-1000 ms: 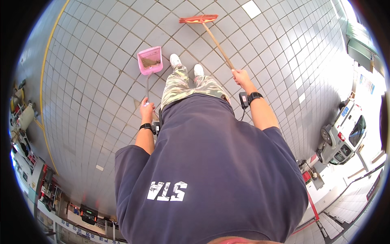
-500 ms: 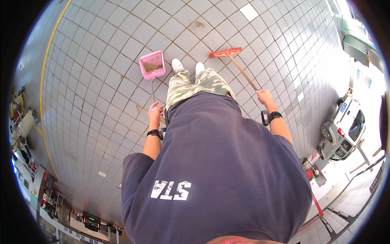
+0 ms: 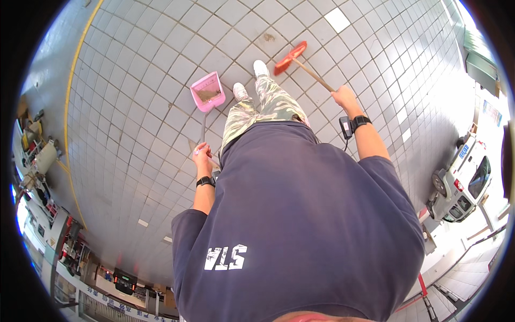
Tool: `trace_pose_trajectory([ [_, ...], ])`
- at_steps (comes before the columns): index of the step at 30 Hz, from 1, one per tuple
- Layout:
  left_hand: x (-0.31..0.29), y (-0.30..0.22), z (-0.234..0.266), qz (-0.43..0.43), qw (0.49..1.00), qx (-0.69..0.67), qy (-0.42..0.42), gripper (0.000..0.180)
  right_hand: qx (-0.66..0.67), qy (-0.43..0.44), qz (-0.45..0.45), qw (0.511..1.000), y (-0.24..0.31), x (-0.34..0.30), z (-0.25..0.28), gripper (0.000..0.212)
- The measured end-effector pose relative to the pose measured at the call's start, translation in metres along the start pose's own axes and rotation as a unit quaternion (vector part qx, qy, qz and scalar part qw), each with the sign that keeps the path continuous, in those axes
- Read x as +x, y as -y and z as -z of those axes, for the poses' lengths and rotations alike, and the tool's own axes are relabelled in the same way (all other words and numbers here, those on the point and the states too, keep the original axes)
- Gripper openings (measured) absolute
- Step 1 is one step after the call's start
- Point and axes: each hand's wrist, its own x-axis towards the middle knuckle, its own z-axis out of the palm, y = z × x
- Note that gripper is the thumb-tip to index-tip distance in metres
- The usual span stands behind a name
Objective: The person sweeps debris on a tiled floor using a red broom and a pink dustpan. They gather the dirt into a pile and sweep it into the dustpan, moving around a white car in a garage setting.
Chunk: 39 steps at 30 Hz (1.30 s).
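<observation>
My left hand [image 3: 203,154] is closed round the grey handle of a pink dustpan [image 3: 196,101]. The pan sits left of my feet, its inside facing up, with brownish dirt lying in it. In my right hand [image 3: 345,98] is the wooden stick of a broom [image 3: 314,74], gripped near its upper end. The broom's red head [image 3: 290,58] is tilted on the tiles, just right of and ahead of my forward shoe. A dark stain [image 3: 268,37] marks the floor left of the broom head. Both my wrists carry black straps with small devices.
Grey square tiles [image 3: 155,70] cover the floor, with a yellow line [image 3: 70,91] along the left. A silver car [image 3: 458,180] stands at the right. Assorted equipment [image 3: 40,155] lines the far left edge, and a dark vehicle [image 3: 124,282] shows at the lower left.
My right shoe has stepped forward. The broom head has swung forward and turned from nearly level to slanted. My right hand has risen in view; the dustpan has shifted slightly right and down.
</observation>
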Motion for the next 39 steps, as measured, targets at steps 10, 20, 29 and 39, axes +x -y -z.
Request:
trace_pose_trajectory([
  [10,-0.008,-0.052,-0.038,0.003,0.999,-0.026,-0.020,0.024,0.125,-0.026,0.031,0.991,0.041,0.077,-0.011,0.044],
  [20,0.002,-0.065,-0.069,0.009,0.994,-0.093,-0.058,0.022,0.151,0.197,-0.074,0.966,-0.018,-0.011,0.086,0.043],
  [29,-0.009,-0.074,-0.090,-0.008,0.996,-0.080,-0.044,0.022,0.104,0.106,-0.015,0.989,-0.003,0.012,0.054,0.040],
  [39,-0.011,-0.083,-0.107,-0.015,0.998,-0.046,-0.048,0.022,0.194,0.141,0.011,0.971,0.158,0.115,0.050,0.023],
])
